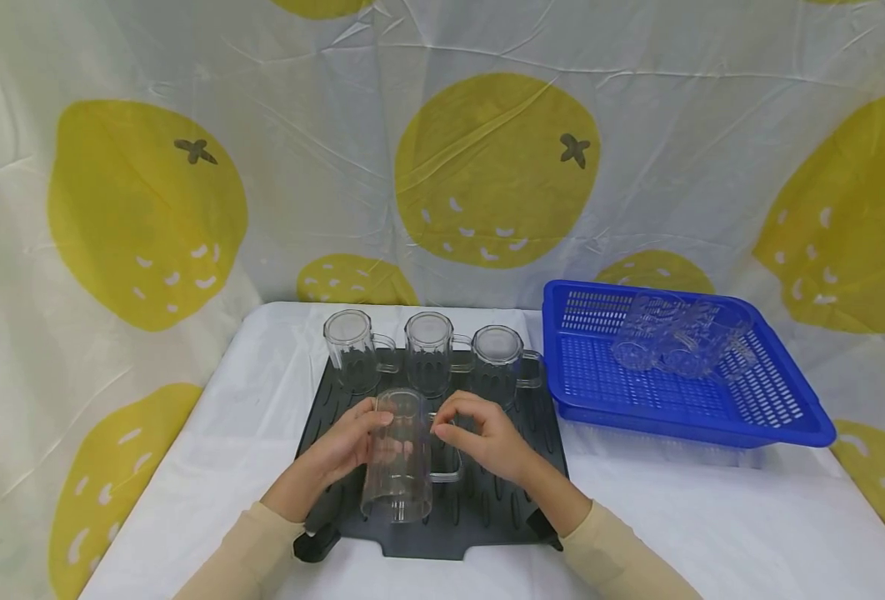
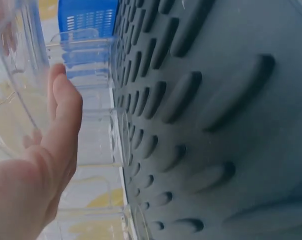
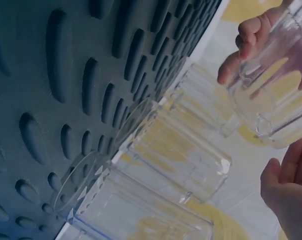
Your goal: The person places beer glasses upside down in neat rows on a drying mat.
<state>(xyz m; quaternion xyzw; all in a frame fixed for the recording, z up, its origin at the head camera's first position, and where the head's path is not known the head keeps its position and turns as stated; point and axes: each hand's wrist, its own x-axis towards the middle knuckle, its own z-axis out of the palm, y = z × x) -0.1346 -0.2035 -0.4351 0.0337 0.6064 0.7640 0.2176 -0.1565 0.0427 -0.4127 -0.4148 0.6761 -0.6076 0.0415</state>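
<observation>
A clear glass-like mug [image 1: 397, 467] is in my left hand [image 1: 348, 442], held tilted above the dark ridged drying mat [image 1: 487, 508], with its handle to the right. The left wrist view shows the thumb side of my left hand [image 2: 51, 145] against the mug's wall. My right hand [image 1: 487, 433] is beside the handle, fingers loosely bent. In the right wrist view, the right fingers [image 3: 291, 170] lie close to the mug [image 3: 276, 90] without wrapping round it. Three clear mugs [image 1: 352, 354] stand bottom-up in a row at the mat's far edge.
On the right, a blue plastic basket [image 1: 585, 392] contains more clear mugs [image 1: 682, 337] lying on their sides. Something transparent [image 1: 682, 446] shows beneath the basket. A white cloth [image 1: 210, 467] covers the table, and a lemon-print curtain [image 1: 322, 167] hangs behind it.
</observation>
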